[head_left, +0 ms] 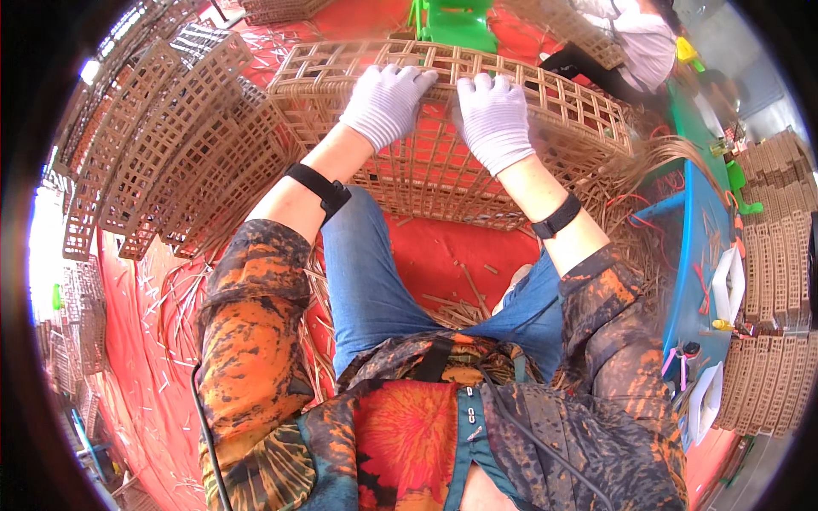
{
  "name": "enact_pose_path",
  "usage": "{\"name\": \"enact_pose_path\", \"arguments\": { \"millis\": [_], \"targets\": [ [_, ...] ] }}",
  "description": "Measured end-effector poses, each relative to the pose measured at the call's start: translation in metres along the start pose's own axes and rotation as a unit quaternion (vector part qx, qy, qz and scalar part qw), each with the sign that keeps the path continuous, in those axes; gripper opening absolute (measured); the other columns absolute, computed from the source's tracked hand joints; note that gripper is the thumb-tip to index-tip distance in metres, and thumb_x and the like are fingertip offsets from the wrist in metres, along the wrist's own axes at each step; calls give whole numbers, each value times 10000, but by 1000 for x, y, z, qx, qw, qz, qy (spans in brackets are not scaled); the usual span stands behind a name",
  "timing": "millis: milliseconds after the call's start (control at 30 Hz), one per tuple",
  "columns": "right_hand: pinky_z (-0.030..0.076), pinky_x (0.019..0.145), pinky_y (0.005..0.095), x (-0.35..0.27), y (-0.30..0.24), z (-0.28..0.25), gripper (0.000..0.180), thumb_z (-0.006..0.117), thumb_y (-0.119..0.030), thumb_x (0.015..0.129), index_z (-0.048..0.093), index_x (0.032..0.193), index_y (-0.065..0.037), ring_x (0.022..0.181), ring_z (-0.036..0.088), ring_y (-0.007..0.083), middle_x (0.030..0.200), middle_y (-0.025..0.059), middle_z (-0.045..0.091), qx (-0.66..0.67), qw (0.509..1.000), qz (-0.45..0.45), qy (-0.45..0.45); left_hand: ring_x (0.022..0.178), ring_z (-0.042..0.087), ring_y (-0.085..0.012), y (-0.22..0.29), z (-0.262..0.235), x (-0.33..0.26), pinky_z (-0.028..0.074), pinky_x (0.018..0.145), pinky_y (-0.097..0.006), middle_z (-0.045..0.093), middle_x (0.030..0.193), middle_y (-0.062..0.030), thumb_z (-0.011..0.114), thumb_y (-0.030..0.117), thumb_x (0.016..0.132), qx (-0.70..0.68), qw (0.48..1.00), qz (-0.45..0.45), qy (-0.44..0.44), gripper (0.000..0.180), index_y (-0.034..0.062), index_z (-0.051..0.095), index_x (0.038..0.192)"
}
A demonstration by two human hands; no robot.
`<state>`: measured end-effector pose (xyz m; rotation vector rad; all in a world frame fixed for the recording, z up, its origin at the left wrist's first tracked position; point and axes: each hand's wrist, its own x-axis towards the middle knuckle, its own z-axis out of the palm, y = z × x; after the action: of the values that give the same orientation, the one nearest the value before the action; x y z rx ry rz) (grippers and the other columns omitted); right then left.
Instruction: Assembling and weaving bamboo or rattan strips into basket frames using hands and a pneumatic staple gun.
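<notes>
In front of my knees stands a brown woven wicker frame [409,175], an open lattice with a curved upper side. My left hand [381,106], in a white ribbed glove, has its fingers curled over the frame's upper rim left of the middle. A short way to the right, my right hand [496,124] grips the same rim, also gloved in white. The fingertips of both bend over the far side and are partly hidden. The lower part of the lattice reaches down between my legs near the red floor covering.
Stacked wicker lattice panels [162,145] lean at the left, with more stacks [771,375] at the far right. A blue table [688,230] stands on my right. Loose strands [682,153] and offcuts lie about. Beyond are a green chair [456,24] and another person [635,43].
</notes>
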<state>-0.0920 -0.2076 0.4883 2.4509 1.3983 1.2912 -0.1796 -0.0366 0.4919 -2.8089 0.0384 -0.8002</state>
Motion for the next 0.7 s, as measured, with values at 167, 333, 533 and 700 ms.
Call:
{"name": "enact_pose_path", "arguments": {
  "millis": [167, 333, 533, 700],
  "targets": [
    [541, 730, 406, 4, 11, 0, 221, 688, -247, 795, 654, 957, -102, 874, 640, 252, 896, 80, 645, 9, 998, -13, -58, 992, 673, -267, -3, -19, 16, 537, 870, -409, 679, 1124, -52, 698, 151, 802, -34, 993, -16, -114, 501, 197, 619, 1295],
    [542, 819, 422, 5, 21, -11, 310, 731, -334, 814, 656, 1016, -111, 947, 634, 290, 965, 77, 642, 83, 992, -18, -91, 1029, 664, -280, -6, -22, 16, 536, 891, -421, 679, 1131, -59, 698, 162, 813, -71, 992, -1, -103, 481, 194, 627, 1288],
    [529, 876, 447, 13, 23, -25, 330, 715, -347, 845, 679, 1080, -117, 1032, 633, 302, 1055, 110, 650, 229, 967, 62, -96, 1088, 618, -304, -50, -20, -33, 490, 984, -401, 655, 1202, -88, 688, 131, 816, -141, 983, -19, 113, 430, 155, 655, 1244],
    [502, 866, 454, 21, -18, -22, 435, 708, -371, 838, 619, 1199, -146, 1025, 603, 281, 1049, 101, 626, 182, 982, -33, -22, 1136, 603, -247, -78, -26, -56, 453, 975, -442, 638, 1205, -53, 702, 126, 786, -19, 998, -39, 52, 465, 176, 641, 1245]
  ]
}}
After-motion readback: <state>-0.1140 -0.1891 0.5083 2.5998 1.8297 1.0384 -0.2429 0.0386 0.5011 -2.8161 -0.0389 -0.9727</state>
